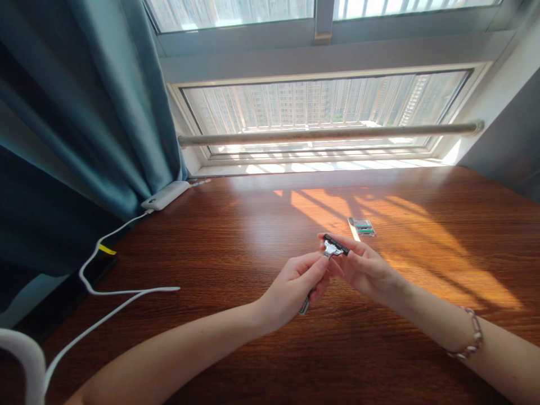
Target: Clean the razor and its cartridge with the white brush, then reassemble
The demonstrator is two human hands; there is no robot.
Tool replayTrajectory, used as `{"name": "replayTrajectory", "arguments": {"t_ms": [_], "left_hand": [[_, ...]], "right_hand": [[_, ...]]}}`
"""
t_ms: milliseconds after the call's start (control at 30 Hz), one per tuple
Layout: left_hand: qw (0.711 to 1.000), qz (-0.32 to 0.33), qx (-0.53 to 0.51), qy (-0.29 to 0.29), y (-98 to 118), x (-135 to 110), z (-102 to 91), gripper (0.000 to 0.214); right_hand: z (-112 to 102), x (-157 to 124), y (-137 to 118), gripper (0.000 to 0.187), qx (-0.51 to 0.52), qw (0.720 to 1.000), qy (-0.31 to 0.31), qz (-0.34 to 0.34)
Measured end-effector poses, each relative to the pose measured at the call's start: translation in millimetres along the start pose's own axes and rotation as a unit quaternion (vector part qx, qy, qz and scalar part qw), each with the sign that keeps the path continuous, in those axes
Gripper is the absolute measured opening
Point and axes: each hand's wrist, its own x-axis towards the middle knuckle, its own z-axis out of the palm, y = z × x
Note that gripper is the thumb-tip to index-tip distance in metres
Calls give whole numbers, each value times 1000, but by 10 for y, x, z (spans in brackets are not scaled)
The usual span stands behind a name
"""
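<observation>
Both my hands meet over the middle of a brown wooden desk [236, 236], holding a razor [333, 247]. My left hand [293, 287] is closed around the razor's silver handle, whose end pokes out below the palm. My right hand [363, 267] pinches the dark cartridge head at the razor's top between thumb and fingers. A small clear pack of spare cartridges with green strips [361, 226] lies flat on the desk just beyond my right hand, in the sunlight.
A white power bank [166, 195] sits at the desk's back left by a teal curtain [80, 124], its white cable [113, 292] looping along the left side. A window with a rail [329, 134] runs behind the desk.
</observation>
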Motion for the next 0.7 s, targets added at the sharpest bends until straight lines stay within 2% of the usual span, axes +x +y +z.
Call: {"name": "replayTrajectory", "arguments": {"t_ms": [267, 500, 700], "left_hand": [[999, -23, -22, -8, -6, 13, 1, 35], [1000, -18, -2, -3, -20, 4, 5, 33], [1000, -18, 20, -3, -14, 5, 2, 35]], "right_hand": [[6, -3, 19, 41, 1, 1000, 10, 12], [14, -5, 22, 41, 36, 999, -8, 19], [-22, -10, 46, 42, 37, 999, 13, 31]]}}
